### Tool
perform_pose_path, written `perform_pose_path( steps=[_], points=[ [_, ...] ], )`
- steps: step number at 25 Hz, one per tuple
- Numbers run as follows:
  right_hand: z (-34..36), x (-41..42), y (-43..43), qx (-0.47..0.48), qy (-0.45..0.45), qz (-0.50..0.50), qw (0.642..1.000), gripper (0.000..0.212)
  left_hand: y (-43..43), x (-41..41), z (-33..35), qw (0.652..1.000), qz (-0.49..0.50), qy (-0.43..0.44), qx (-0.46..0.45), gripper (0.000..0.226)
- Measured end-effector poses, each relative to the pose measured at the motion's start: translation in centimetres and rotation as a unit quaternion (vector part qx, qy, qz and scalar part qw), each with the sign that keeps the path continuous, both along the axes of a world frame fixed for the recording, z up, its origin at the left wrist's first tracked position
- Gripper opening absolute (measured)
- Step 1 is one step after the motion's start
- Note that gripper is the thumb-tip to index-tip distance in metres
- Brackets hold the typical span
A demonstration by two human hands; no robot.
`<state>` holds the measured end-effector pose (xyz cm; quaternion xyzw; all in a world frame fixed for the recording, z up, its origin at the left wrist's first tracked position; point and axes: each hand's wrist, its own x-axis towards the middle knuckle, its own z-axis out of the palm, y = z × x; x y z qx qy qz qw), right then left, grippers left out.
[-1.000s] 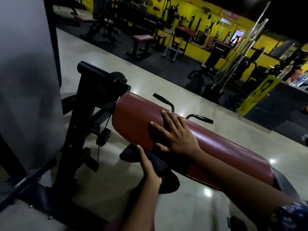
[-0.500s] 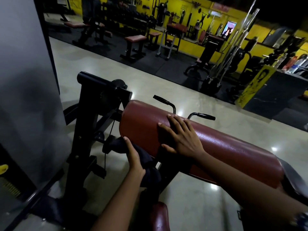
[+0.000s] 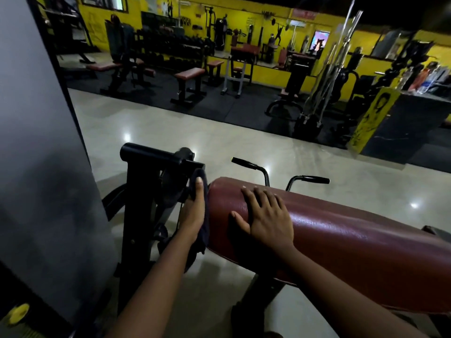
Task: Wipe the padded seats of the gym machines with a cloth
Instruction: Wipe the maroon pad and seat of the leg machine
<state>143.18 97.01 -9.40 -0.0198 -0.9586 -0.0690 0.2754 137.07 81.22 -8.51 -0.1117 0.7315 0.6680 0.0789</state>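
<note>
Padded seat (image 3: pixel 353 240) w/ right hand (image 3: pixel 268 220) flat on top

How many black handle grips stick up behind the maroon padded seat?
2: one black handle grip points left, beyond the right hand; the second grip points right, beside it. Both behind the maroon padded seat; none seems hidden.
</note>
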Motion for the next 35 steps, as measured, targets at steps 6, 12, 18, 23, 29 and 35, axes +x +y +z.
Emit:
perform_pose_path(
  steps=[6,12,18,23,29,35],
  points=[
    [-0.2,-0.1,-0.1,0.010,0.010,-0.011,1.000,0.068,0.5,-4.7,1.9,0.991,-0.113,-0.064,0.033,0.073],
    [-0.1,0.0,-0.2,0.011,0.010,-0.016,1.000,0.067,-0.7,0.5,0.6,0.995,-0.032,-0.004,-0.093,0.075],
    [-0.2,-0.2,-0.2,0.012,0.018,-0.009,1.000,0.068,-0.5,-1.1,-1.2,0.993,-0.053,-0.098,0.039,0.099],
    [-0.1,-0.3,-0.2,0.014,0.033,-0.005,0.999,0.067,0.7,-6.4,-0.1,0.990,-0.107,-0.085,0.038,0.065],
    [0.4,-0.1,-0.2,-0.013,-0.026,-0.015,0.999,0.068,-1.0,-0.2,-1.7,0.994,-0.058,-0.085,0.031,0.092],
    [1.7,3.9,-4.0,-0.158,-0.080,0.011,0.984,0.063,-4.2,7.1,-1.2,0.997,0.054,0.014,-0.048,0.061]
  ],
)
